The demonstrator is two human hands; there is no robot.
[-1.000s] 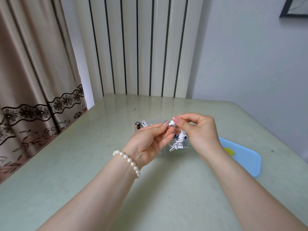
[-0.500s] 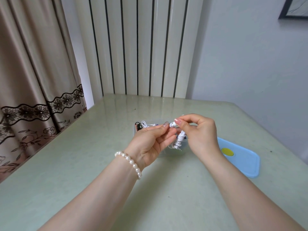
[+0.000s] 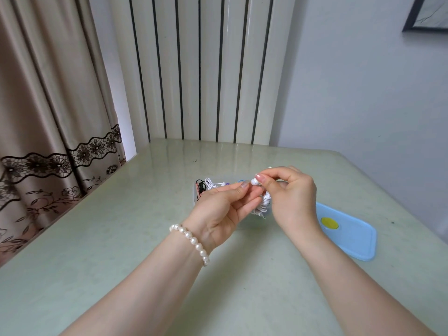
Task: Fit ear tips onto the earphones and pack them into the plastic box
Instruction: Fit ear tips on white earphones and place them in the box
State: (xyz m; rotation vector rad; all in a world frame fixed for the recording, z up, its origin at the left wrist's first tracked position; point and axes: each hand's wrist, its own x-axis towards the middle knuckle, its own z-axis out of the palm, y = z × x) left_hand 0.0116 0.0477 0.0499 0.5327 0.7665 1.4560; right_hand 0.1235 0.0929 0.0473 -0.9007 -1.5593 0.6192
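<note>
Both our hands have drifted slightly right and the cord bundle now hangs closer between them. Behind our left hand sits the plastic box on the surface. Its fingers pinch toward the earbud, which our right hand grips, coiled cord dangling below. Farther right lies the blue lid.

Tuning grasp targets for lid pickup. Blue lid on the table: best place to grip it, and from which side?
Take the blue lid by its long edge nearest the right arm, pinching rim top and underside. It lies flat on the table, so only the thin rim offers purchase; the yellow spot looks too low to pinch. Coming from that side also avoids both hands, busy with the white earphones.
</note>
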